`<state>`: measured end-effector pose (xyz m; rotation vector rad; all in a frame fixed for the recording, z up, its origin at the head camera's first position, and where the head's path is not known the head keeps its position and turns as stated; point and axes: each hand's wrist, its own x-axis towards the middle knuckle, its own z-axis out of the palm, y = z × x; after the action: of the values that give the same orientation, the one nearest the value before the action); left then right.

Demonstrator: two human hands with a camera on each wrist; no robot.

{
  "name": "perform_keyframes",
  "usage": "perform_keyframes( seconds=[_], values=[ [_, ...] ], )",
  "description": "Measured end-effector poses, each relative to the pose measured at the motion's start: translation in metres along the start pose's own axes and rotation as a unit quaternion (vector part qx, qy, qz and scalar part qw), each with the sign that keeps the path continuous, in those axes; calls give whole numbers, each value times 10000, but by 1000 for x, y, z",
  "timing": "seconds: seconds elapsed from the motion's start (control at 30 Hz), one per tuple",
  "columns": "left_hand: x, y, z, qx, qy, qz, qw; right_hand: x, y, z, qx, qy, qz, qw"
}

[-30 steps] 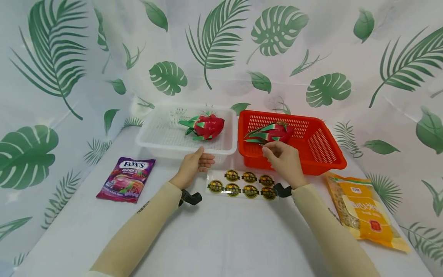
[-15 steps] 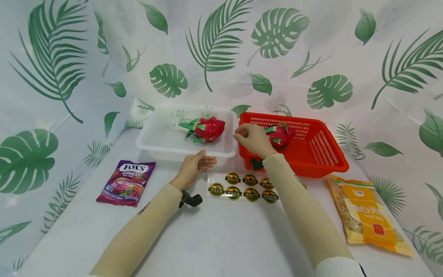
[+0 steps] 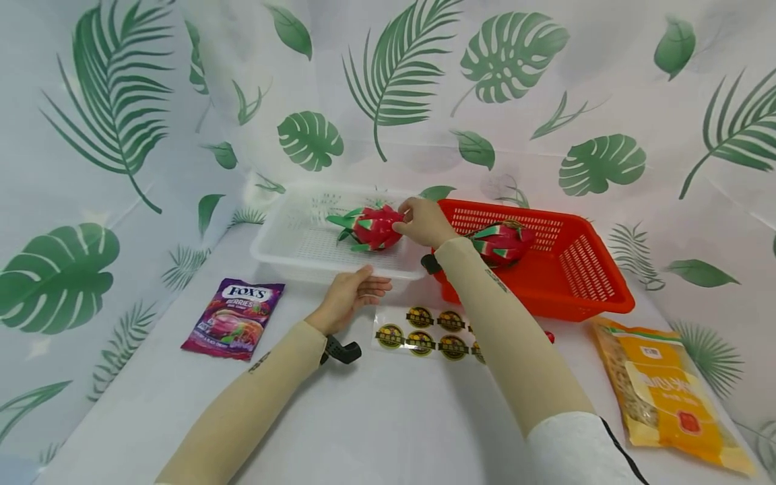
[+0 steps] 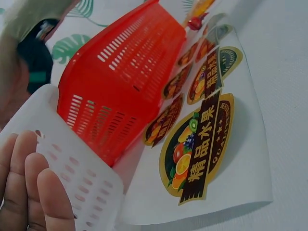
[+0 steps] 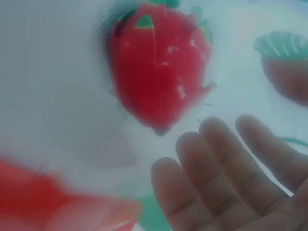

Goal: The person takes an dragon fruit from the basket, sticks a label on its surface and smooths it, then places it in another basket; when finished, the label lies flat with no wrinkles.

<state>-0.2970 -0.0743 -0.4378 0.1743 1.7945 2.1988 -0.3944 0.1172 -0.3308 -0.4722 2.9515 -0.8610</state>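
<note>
A red dragon fruit (image 3: 377, 228) is held by nothing but the floor of the white basket (image 3: 297, 236), where it lies on its side in the right half, with its green leaf tips pointed left. Its blunt red end is approached by the right hand (image 3: 426, 222). In the head view the fingertips overlap that end, but in the right wrist view they are extended and parted from the skin by a gap, so nothing is gripped.

The left hand (image 3: 348, 300) is placed at the front wall of the white basket with fingers straight and nothing held; whether the wall is touched cannot be told. A sheet of stickers (image 3: 421, 332) is laid flat just beside it, and a second dragon fruit (image 3: 503, 244) is seated in the red basket (image 3: 545, 283).

From its gloss, the skin is judged smooth and somewhat slippery, and the body firm; real fruit or a light imitation cannot be told apart. The leaf tips look thin and bendable, so they are better left unpinched. A secure hold would best be taken around the widest part of the red body, thumb opposite fingers, since the tapered end could be squeezed out of a fingertip pinch.
</note>
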Motion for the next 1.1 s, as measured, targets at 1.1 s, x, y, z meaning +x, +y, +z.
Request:
perform_keyframes(
  seconds=[1.1],
  values=[
    [4,-9,1,-108,199,248,9994,64,-14,66,-2731,-93,832,9583]
  ],
)
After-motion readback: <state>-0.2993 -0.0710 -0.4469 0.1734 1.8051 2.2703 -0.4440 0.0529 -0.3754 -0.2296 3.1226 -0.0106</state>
